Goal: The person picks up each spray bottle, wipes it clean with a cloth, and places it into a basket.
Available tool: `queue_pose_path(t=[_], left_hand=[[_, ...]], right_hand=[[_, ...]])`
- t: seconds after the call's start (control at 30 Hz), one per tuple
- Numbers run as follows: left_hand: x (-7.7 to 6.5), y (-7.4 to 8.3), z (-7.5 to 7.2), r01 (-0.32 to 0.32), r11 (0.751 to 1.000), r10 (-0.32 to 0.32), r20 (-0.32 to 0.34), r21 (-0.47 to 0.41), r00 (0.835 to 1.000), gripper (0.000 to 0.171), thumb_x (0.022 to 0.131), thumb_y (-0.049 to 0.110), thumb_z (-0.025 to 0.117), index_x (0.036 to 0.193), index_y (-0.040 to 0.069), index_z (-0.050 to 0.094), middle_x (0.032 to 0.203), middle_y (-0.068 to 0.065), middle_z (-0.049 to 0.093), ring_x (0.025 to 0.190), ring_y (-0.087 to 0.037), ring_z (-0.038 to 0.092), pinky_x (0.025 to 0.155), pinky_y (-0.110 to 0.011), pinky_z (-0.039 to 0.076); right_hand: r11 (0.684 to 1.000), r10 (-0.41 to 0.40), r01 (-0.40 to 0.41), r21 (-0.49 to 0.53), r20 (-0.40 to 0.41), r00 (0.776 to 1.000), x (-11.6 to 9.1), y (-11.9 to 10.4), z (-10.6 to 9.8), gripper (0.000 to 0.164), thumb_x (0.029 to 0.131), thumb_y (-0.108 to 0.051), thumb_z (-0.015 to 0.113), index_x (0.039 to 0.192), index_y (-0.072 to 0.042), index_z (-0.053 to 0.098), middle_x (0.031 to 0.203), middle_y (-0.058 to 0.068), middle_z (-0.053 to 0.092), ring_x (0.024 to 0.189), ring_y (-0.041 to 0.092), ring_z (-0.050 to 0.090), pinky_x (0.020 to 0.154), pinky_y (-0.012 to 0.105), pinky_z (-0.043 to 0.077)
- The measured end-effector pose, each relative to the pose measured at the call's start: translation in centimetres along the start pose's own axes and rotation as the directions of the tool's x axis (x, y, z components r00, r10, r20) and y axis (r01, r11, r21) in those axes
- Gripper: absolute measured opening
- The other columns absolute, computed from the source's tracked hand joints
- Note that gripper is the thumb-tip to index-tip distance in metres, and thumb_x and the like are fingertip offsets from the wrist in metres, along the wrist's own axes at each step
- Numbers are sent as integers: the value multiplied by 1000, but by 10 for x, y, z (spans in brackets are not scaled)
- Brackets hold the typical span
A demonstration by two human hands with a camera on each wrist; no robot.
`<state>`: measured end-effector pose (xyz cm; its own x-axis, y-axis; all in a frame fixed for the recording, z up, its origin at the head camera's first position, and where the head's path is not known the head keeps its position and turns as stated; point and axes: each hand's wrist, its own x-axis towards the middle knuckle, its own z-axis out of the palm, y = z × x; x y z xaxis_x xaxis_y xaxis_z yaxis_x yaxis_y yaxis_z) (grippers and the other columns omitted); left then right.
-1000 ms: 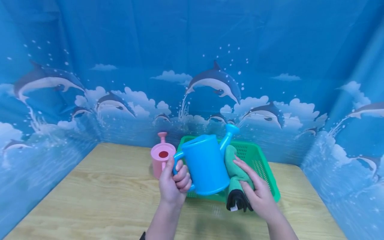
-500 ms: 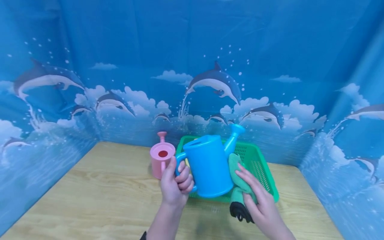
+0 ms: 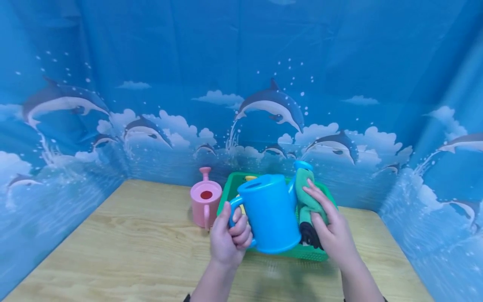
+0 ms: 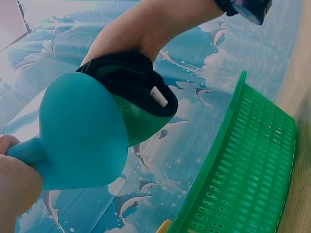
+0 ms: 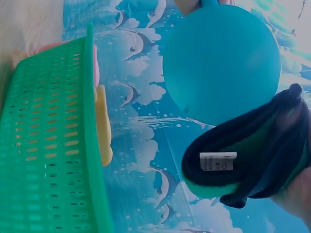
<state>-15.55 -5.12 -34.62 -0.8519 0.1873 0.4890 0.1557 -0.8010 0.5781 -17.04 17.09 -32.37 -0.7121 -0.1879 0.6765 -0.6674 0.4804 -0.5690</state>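
My left hand [image 3: 231,237] grips the handle of a blue watering can [image 3: 269,216], which hangs in the air over the front of the green basket. The can's round base [image 4: 82,131] faces the left wrist view. My right hand [image 3: 333,226] holds a folded green cloth [image 3: 305,195] with fingers and thumb, against the can's spout side. The cloth hides most of the spout, leaving the sprinkler head [image 3: 303,165] in sight. Black edging [image 5: 262,141] and a white tag [image 5: 217,161] show at the cloth's lower end.
A green perforated basket [image 3: 310,253] stands on the wooden table [image 3: 124,243] behind the can. Something yellow [image 5: 103,126] shows over its rim. Left of it stands a pink watering can [image 3: 200,209], upright. A blue dolphin-print curtain [image 3: 181,54] closes the back and sides.
The blue can has shifted a little to the right and down with my left hand. My right hand has moved the green cloth upward, from beside the can's body over its spout.
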Motion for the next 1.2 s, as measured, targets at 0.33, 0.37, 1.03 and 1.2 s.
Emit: queue_pose_path(t=[0.33, 0.37, 1.03, 1.2], left_hand=[[3, 5, -5, -62, 998, 62, -36, -4, 997, 47, 107, 32, 13, 72, 21, 42, 53, 5, 25, 42, -11, 19, 43, -28, 6], [4, 5, -6, -75, 997, 74, -42, -15, 996, 47, 107, 31, 12, 72, 20, 42, 53, 4, 25, 42, -11, 19, 43, -28, 5], [2, -8, -1, -49, 992, 22, -228, -116, 973, 45, 106, 42, 26, 71, 18, 43, 51, 9, 36, 41, -6, 33, 44, -21, 16], [1, -8, 0, -36, 995, 17, -204, -92, 979, 46, 106, 41, 23, 71, 19, 43, 51, 9, 35, 41, -7, 28, 45, -23, 14]], right_hand=[[996, -76, 74, 51, 46, 996, -8, 5, 7, 56, 90, 16, 44, 139, -10, 49, 152, 0, 41, 126, -4, 47, 63, 15, 43], [995, -83, 80, 56, 65, 994, -10, 5, 8, 56, 90, 16, 45, 140, -10, 48, 152, 0, 40, 127, -4, 47, 68, 13, 43], [930, -53, 25, 366, 66, 996, -29, 19, 16, 55, 91, 17, 41, 142, -2, 40, 157, -3, 30, 144, 1, 24, 108, 8, 22], [953, 27, -31, 303, 17, 999, -29, 14, 20, 53, 92, 13, 46, 142, -3, 41, 155, -4, 31, 142, -1, 24, 106, 7, 23]])
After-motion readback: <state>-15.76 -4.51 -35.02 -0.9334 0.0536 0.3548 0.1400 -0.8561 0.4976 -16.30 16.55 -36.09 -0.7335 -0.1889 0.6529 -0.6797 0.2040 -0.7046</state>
